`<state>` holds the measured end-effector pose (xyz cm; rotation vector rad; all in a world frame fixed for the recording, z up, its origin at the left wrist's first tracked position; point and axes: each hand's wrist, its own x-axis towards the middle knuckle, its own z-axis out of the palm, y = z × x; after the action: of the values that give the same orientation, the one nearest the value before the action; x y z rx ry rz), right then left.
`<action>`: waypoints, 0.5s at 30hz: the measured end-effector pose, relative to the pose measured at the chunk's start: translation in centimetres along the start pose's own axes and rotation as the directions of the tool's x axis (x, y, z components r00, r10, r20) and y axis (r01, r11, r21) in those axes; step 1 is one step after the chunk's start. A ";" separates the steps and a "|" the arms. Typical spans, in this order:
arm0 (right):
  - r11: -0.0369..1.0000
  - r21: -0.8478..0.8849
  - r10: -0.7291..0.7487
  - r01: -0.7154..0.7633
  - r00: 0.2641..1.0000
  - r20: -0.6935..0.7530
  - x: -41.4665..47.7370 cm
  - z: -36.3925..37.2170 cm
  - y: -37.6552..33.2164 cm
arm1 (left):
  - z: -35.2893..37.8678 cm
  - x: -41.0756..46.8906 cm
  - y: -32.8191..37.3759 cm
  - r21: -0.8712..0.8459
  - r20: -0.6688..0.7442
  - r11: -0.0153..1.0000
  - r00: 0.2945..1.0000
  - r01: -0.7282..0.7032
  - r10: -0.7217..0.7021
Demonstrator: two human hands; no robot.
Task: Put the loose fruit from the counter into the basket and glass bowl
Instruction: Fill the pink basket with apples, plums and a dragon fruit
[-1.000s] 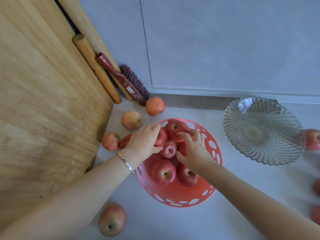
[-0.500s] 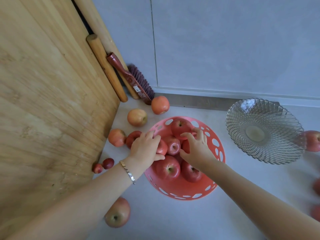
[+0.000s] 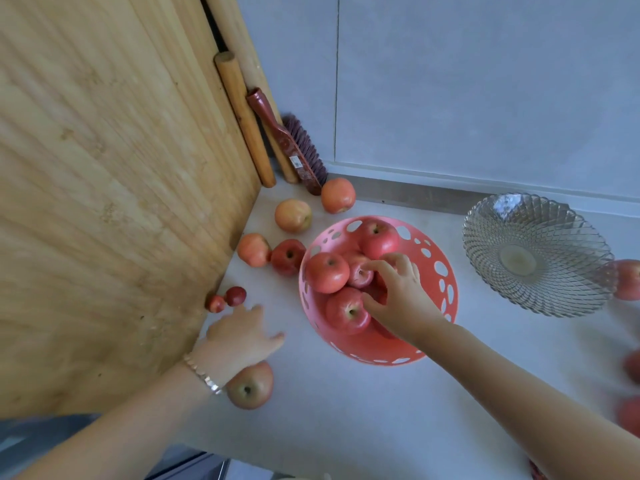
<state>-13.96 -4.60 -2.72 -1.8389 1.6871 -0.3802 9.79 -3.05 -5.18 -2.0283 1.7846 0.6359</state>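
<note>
The left hand (image 3: 242, 336) spreads slack, holding nothing — two small glossy red fruits (image 3: 235, 295) lie just ahead of it, and one apple (image 3: 250, 388) sits under its wrist. The right hand (image 3: 401, 296) curls over four visible apples (image 3: 327, 271) in the perforated coral basket (image 3: 374, 345); whether it grips one cannot be told. A ribbed glass bowl (image 3: 561, 271) stands well to its right on the matte grey counter (image 3: 346, 410).

A coral plastic basket with oval holes (image 3: 367, 351) stands upright on the pale desk (image 3: 346, 417), heaped with red apples (image 3: 327, 271). To its right, well apart, the ribbed clear glass bowl (image 3: 571, 244) stands empty. Four orange-red loose apples (image 3: 293, 215) lie on the far left of the basket, two small dark red fruits (image 3: 235, 295) lie further left, and one greenish-red apple (image 3: 250, 389) lies nearest.
</note>
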 end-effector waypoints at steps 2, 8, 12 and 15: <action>1.000 -0.010 -0.030 0.030 0.999 0.014 -0.5 0.6 -0.7 | 2.1 -0.9 -1.4 0.029 0.216 0.997 0.974 0.065 -0.069; 0.995 -0.048 -0.084 0.086 0.996 0.028 -1.7 1.7 -2.6 | 3.3 -2.3 -2.2 -0.226 0.239 0.968 0.969 0.110 -0.054; 0.973 0.057 -0.225 0.223 0.974 0.032 -2.9 1.1 -3.5 | -2.4 -3.3 -0.4 -0.410 0.014 0.911 0.999 0.033 -0.029; 0.939 0.099 -0.340 0.328 0.927 0.160 -2.9 0.8 -4.7 | -6.6 -4.6 2.8 -0.529 -0.066 0.840 0.992 -0.124 0.105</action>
<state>-10.19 -1.53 0.01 -2.0452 1.2273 -0.3989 7.20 -3.22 2.88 -2.2886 1.9126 1.2633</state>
